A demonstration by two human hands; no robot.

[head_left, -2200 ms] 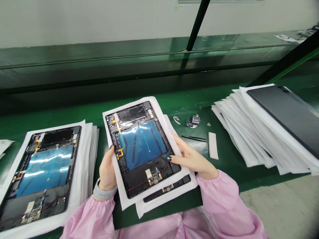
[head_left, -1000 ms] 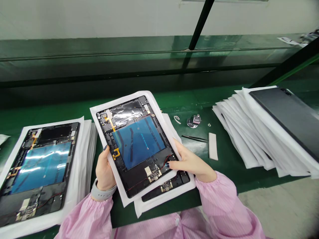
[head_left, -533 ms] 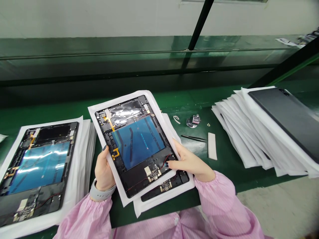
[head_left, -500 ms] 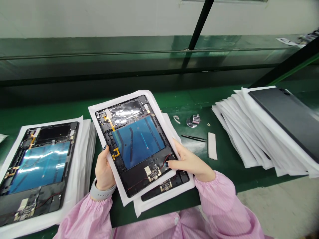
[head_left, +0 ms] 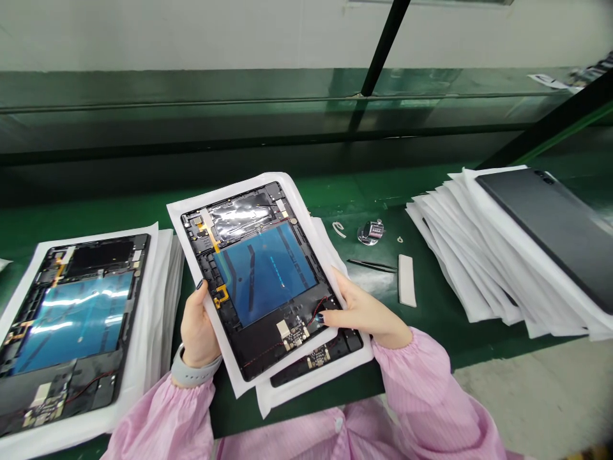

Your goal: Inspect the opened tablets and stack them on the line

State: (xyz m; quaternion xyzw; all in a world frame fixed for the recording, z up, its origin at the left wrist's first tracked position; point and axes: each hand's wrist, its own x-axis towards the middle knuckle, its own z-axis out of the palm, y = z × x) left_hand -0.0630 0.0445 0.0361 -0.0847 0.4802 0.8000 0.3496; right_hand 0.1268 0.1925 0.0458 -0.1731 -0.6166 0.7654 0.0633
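Between my two hands I hold an opened tablet (head_left: 265, 275) on a white foam sheet, tilted, with its blue battery and circuit parts facing up. My left hand (head_left: 198, 326) grips its left edge, thumb on top and the other fingers hidden beneath. At the lower right edge, my right hand (head_left: 359, 310) holds it with the thumb pressed near a thin red wire. Under it lies a second opened tablet (head_left: 292, 369) on another foam sheet, mostly covered; only its lower end with a small board shows.
To the left, an opened tablet (head_left: 76, 319) tops a stack of foam sheets (head_left: 165, 287). Black tweezers (head_left: 372, 266), a white block (head_left: 407, 281) and a metal tally counter (head_left: 371, 231) lie right of my hands. Further right, a grey tablet back (head_left: 546, 211) tops another stack (head_left: 460, 249).
My hands and the tablet stay almost still. The whole view has shifted very slightly, with the items appearing a little further left.
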